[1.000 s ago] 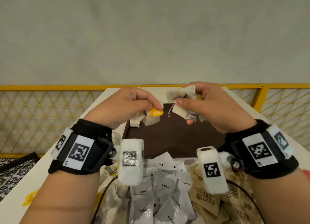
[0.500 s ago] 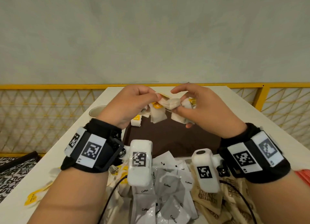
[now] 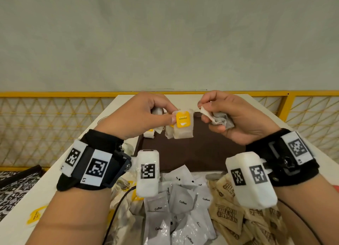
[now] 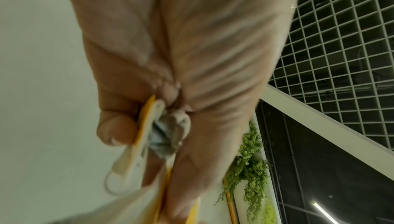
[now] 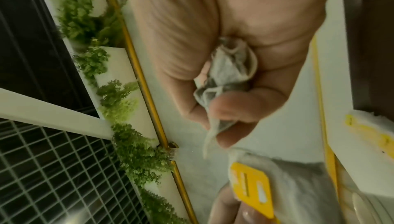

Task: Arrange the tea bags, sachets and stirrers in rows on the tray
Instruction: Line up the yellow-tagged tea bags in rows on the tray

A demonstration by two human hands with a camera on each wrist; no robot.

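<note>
Paper tea bag (image 3: 183,124) with a yellow tag (image 3: 182,118) was pinched between thumb and fingers (image 3: 169,118) of the left hand (image 3: 139,116), held up above the far end of the brown tray (image 3: 192,153). More bags (image 3: 157,111) sat bunched deeper in that same fist; the left wrist view showed crumpled paper and a yellow tag edge (image 4: 147,121) pressed under the thumb. Two further bags (image 3: 149,133) hung or lay just below the left hand at the tray's far left corner; contact with the tray could not be told.

Right hand (image 3: 236,116) was curled round a wad of grey-white tea bags (image 3: 222,121), with thumb and forefinger nipping a corner flap (image 3: 203,110). The right wrist view confirmed the wad (image 5: 230,66) gripped in the palm, and the tagged bag (image 5: 251,187) near it. Hands stood apart, the tagged bag between them.

Tray lay on a white surface (image 3: 60,173). At its near edge: a heap of grey coffee sachets (image 3: 181,202) in the middle, brown sugar sachets (image 3: 229,213) to the right, loose tea bags (image 3: 124,186) to the left. One yellow tag (image 3: 35,214) lay alone on the surface at far left. Both wrists carried black bands with printed markers. Yellow mesh railing (image 3: 45,127) ran behind the surface, below a pale wall.
</note>
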